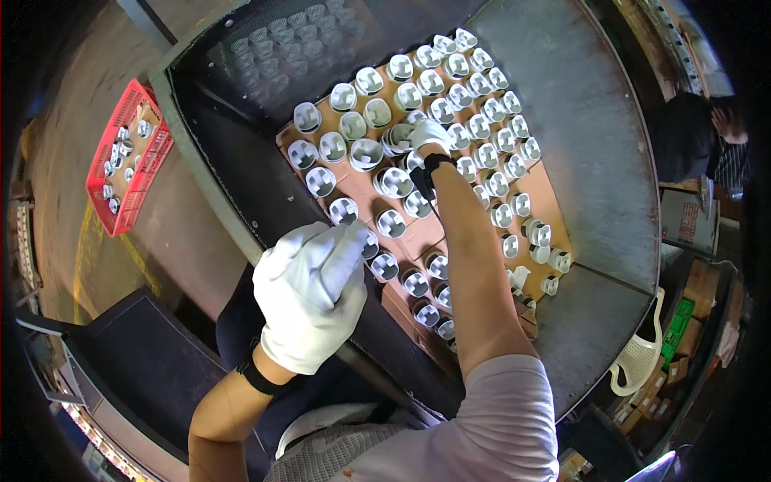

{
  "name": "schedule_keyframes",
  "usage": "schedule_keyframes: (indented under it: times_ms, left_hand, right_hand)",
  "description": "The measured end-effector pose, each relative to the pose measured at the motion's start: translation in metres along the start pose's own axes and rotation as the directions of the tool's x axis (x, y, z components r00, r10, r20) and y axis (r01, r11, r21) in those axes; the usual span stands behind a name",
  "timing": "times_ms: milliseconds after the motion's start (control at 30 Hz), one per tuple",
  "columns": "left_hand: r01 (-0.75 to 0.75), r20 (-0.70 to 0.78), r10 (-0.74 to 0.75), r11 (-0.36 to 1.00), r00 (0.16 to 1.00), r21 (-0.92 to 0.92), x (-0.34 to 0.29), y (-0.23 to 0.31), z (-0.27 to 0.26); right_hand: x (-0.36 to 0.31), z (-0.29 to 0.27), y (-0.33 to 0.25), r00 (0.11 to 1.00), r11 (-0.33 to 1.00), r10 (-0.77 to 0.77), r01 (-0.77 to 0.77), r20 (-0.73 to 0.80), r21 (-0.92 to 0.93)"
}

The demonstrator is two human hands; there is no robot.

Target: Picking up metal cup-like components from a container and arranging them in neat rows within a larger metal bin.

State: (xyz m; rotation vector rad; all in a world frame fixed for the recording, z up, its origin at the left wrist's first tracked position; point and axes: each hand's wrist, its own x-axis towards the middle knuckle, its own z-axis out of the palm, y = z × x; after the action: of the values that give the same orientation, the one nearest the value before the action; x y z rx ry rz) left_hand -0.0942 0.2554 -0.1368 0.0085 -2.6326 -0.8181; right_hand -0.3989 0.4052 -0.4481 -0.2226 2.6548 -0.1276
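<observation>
Rows of short, round metal pistons (393, 223) stand on brown cardboard (418, 235) inside a large grey metal bin. My right hand (431, 135), in a white glove, reaches far into the bin. Its fingers close on a piston (398, 139) among the far middle rows. My left hand (312, 293), also gloved in white, is held over the near left edge of the bin with its fingers curled together. Whatever may be in those fingers is hidden. Several pistons lie just beyond it, partly covered by the glove.
A dark mesh wall (277, 56) bounds the bin's far left, and a smooth grey metal wall (554, 104) its right. On the floor at left, a red plastic crate (152, 153) holds more pistons. A person (683, 136) in dark clothing is at far right, above a white plastic chair (640, 357).
</observation>
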Motion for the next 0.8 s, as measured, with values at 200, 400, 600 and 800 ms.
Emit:
schedule_keyframes:
  times_ms: [200, 400, 600, 800]
  left_hand:
    - [0.012, 0.004, -0.012, 1.0, 1.0, 0.013, 0.002, 0.0, 0.002]
    - [-0.013, 0.019, 0.013, 1.0, 1.0, -0.007, 0.005, 0.005, 0.0]
    - [-0.027, 0.014, 0.026, 0.998, 1.0, 0.06, 0.003, 0.004, 0.005]
    - [-0.035, 0.027, 0.033, 0.997, 0.999, 0.066, 0.004, 0.006, 0.006]
  right_hand:
    - [0.005, 0.0, -0.009, 0.999, 0.999, -0.042, 0.042, 0.012, -0.003]
    - [0.009, 0.012, -0.003, 0.993, 0.997, -0.078, 0.077, -0.09, -0.007]
    - [-0.038, -0.004, 0.03, 0.957, 0.946, -0.132, 0.199, -0.258, 0.257]
    - [-0.093, 0.047, 0.165, 0.832, 0.871, 0.424, -0.267, -0.357, 0.412]
